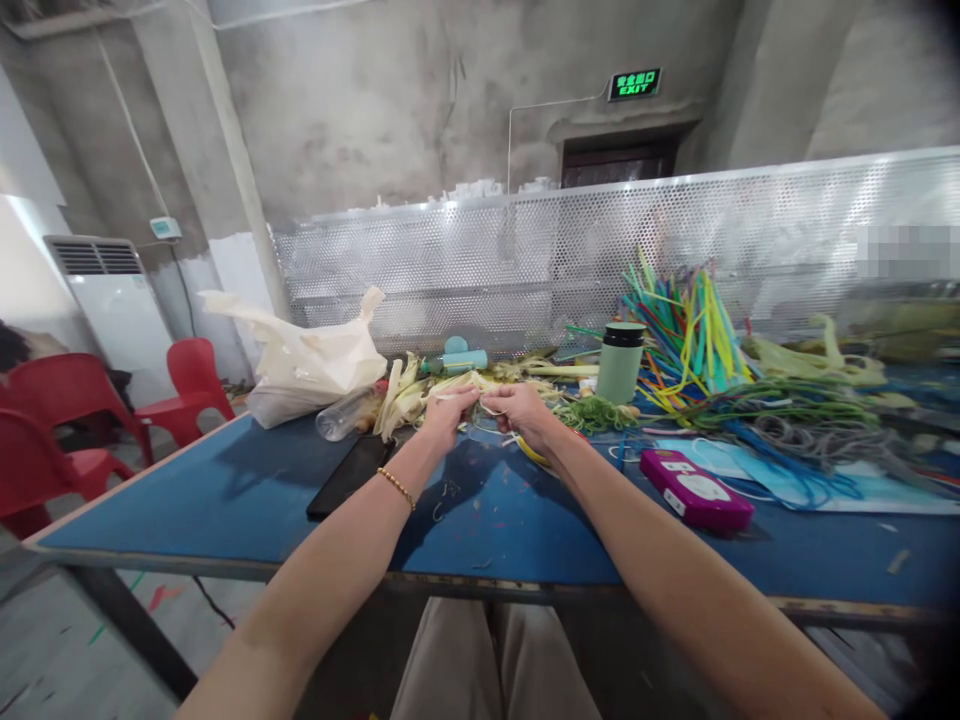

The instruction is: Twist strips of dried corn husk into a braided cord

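Observation:
Over the middle of the blue table, my left hand [450,412] and my right hand [523,414] are close together, fingers pinched. Between the fingertips is a pale husk strip [480,382], which both hands appear to grip; its ends are partly hidden by the fingers. Beside my left hand lies a heap of pale yellow-green husks [403,398], like corn husks. More husk pieces spread behind both hands. Just right of my right hand is a bundle of thin green strands [591,413]. A yellow curved item [531,450] shows partly under my right wrist.
Left on the blue table [187,490] are a white plastic bag [319,365], a clear bottle [341,418] and a black flat object [346,482]. To the right stand a green tumbler [619,368], colourful strips [705,330], a purple box [694,488] and coiled cords [795,405].

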`<state>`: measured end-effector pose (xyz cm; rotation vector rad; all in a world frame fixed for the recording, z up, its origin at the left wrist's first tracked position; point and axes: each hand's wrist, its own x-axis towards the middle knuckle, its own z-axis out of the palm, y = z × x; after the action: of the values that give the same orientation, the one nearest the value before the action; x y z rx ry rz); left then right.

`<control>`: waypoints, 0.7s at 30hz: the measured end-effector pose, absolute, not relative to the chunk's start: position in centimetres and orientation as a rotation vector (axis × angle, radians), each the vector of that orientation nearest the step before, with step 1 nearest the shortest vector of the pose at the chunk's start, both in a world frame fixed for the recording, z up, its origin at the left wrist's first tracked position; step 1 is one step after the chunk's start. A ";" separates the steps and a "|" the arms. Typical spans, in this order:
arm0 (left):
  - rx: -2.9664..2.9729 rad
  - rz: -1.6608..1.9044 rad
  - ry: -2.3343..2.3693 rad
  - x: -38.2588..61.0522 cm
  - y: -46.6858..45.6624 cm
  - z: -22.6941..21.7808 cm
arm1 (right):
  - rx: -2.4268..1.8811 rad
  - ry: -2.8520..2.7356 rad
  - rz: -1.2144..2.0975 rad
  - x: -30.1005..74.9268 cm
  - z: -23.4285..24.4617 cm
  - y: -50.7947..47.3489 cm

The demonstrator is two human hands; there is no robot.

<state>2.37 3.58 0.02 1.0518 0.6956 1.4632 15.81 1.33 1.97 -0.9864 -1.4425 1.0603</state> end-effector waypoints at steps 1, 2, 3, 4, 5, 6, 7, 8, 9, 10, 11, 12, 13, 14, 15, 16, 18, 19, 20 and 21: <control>1.056 1.453 0.693 2.3 3.6 0.0 | -0.987 -1.435 1.064 15.8 1.9 1.4; 1.060 1.443 0.687 2.3 3.6 0.0 | -0.987 -1.429 1.068 15.8 1.9 1.4; 1.063 1.432 0.678 2.3 3.7 0.0 | -0.984 -1.425 1.072 15.9 1.9 1.5; 1.064 1.422 0.666 2.3 3.7 0.0 | -0.981 -1.419 1.079 15.8 1.9 1.5; 1.060 1.411 0.654 2.3 3.7 0.0 | -0.979 -1.409 1.086 15.8 1.8 1.5; 1.049 1.402 0.643 2.3 3.8 0.0 | -0.977 -1.397 1.095 15.8 1.8 1.5; 1.029 1.401 0.634 2.3 3.8 0.0 | -0.974 -1.386 1.101 15.8 1.8 1.4; 1.004 1.402 0.629 2.3 3.8 0.0 | -0.970 -1.379 1.104 15.7 1.8 1.4; 0.980 1.402 0.626 2.3 3.9 0.1 | -0.968 -1.377 1.104 15.7 1.8 1.4; 0.957 1.399 0.625 2.4 3.9 0.1 | -0.968 -1.379 1.099 15.6 1.8 1.3; 0.936 1.395 0.626 2.4 4.0 0.1 | -0.975 -1.388 1.089 15.5 1.8 1.3; 0.921 1.389 0.626 2.4 4.0 0.2 | -0.989 -1.402 1.074 15.5 1.8 1.3; 0.912 1.385 0.629 2.4 4.1 0.2 | -1.007 -1.416 1.061 15.4 1.8 1.4; 0.911 1.385 0.631 2.4 4.2 0.2 | -1.026 -1.425 1.053 15.3 1.7 1.4; 0.912 1.391 0.631 2.4 4.2 0.2 | -1.045 -1.425 1.045 15.2 1.7 1.5; 0.919 1.398 0.627 2.3 4.3 0.2 | -1.063 -1.417 1.042 15.1 1.7 1.5; 0.940 1.401 0.613 2.4 4.4 0.0 | -1.086 -1.377 1.055 14.9 1.6 1.6; 0.943 1.406 0.607 2.4 4.4 0.0 | -1.090 -1.356 1.065 14.8 1.6 1.6; 0.939 1.414 0.604 2.5 4.4 -0.1 | -1.085 -1.339 1.078 14.8 1.6 1.5; 0.929 1.426 0.607 2.5 4.4 -0.2 | -1.070 -1.328 1.093 14.8 1.6 1.5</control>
<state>2.53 4.37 -0.19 0.9289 0.6068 1.4261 14.77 1.51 1.57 -1.0704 -1.3278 1.0934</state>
